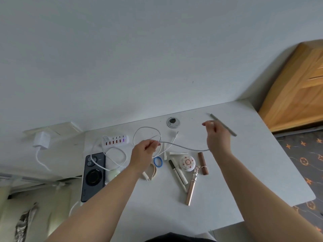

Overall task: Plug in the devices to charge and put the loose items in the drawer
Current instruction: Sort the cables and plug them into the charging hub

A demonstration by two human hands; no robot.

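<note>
Both forearms bare, no sleeves; dark top.

Head cam, wide-angle, looking fwd and down, close over white desk, wall behind.

Phone left of pens

A home bedroom or study corner: white desk against a plain white wall, wooden door to the right, star-patterned carpet below. Cosmetics, among them a lipstick, hair ties, a phone and a multi-port charger scattered across the desktop.
</note>
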